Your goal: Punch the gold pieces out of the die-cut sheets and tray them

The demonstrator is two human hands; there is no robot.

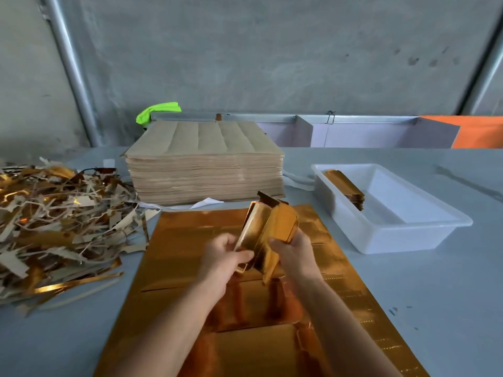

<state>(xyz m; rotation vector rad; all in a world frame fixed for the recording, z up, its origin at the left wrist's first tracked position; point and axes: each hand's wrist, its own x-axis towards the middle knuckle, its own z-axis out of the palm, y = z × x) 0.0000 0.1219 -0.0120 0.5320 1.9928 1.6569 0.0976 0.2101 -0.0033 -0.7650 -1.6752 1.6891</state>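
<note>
Head view: I see both hands raised over the gold die-cut sheet (190,240) that lies flat on the grey table (449,308). The left hand (223,257) pinches a bundle of gold pieces (251,227) between thumb and curled fingers; the right hand (295,251) grips a second bundle (281,221) just beside it — the two bundles touch near the bottom. I cannot tell how many pieces each holds; the palms hide their lower ends. The sheet's near edge is cut off by the frame. The white tray (408,232) stands to the right, with a stack of gold pieces (345,189) against its left wall — partly hidden by the wall. A brown sheet stack (204,164) stands behind; a scrap pile (54,213) lies left, cut off at the edge.
</note>
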